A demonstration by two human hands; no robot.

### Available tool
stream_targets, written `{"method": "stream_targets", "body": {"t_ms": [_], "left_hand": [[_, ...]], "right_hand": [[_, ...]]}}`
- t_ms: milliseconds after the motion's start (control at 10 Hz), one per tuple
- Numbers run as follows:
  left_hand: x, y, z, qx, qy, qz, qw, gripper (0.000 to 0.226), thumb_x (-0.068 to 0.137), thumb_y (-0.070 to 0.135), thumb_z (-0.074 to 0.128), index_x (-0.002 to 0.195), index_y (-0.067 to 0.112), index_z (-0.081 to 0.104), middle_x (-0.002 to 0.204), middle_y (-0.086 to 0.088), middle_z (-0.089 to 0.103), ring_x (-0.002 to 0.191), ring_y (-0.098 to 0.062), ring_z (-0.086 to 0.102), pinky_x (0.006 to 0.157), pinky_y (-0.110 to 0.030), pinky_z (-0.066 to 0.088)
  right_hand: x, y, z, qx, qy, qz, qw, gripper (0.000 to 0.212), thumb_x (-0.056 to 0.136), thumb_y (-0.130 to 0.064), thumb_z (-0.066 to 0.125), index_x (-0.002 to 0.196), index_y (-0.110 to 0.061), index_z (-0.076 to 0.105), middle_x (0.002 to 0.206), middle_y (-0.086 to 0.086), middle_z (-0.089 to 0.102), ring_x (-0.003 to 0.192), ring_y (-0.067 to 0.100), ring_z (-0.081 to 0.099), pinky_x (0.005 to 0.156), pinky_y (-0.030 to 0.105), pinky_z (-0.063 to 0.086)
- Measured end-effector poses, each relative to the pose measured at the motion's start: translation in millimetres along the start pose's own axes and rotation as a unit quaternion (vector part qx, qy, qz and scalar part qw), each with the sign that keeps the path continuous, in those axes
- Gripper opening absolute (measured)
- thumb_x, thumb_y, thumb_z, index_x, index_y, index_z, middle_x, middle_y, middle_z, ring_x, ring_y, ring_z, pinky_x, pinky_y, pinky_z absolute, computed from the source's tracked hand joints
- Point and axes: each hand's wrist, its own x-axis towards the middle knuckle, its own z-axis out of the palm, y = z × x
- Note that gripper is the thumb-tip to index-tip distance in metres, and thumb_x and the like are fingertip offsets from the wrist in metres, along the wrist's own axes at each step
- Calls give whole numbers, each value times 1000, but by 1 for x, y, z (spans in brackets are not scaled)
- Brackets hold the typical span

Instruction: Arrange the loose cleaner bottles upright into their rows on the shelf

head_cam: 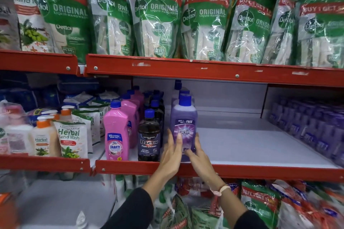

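A purple Bactin cleaner bottle [184, 121] with a blue cap stands upright at the front of its row on the middle shelf [242, 170]. My left hand [171, 154] lies flat against its left side and my right hand [197, 156] cups its lower right side; both touch it. More purple bottles stand behind it. To its left stands a row of dark Bactin floor cleaner bottles [149, 137], and further left a row of pink Shakti bottles [116, 132], all upright.
Bare white shelf floor [251, 143] stretches right of the purple row, ending at wrapped purple packs [312, 126]. Herbal hand wash pouches and pump bottles [70, 137] fill the left bay. Green Dettol refill packs [158, 20] line the shelf above; more packs lie below.
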Motion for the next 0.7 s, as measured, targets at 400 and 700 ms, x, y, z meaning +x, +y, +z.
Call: {"method": "stream_targets", "body": {"t_ms": [400, 700], "left_hand": [[-33, -2, -7, 5, -37, 16, 999, 86, 67, 87, 4, 144, 49, -8, 159, 18, 5, 149, -17, 8, 122, -49, 7], [-34, 18, -9, 42, 81, 87, 992, 69, 89, 61, 19, 146, 24, 29, 153, 3, 34, 142, -15, 30, 117, -33, 22]], "right_hand": [[-23, 19, -16, 2, -1, -24, 1000, 67, 95, -33, 48, 147, -49, 10, 122, -42, 29, 112, -3, 49, 98, 24, 38], [-22, -7, -23, -72, 131, -132, 980, 53, 97, -41, 44, 146, -37, 26, 128, -22, 36, 109, -21, 40, 92, 0, 31]]}}
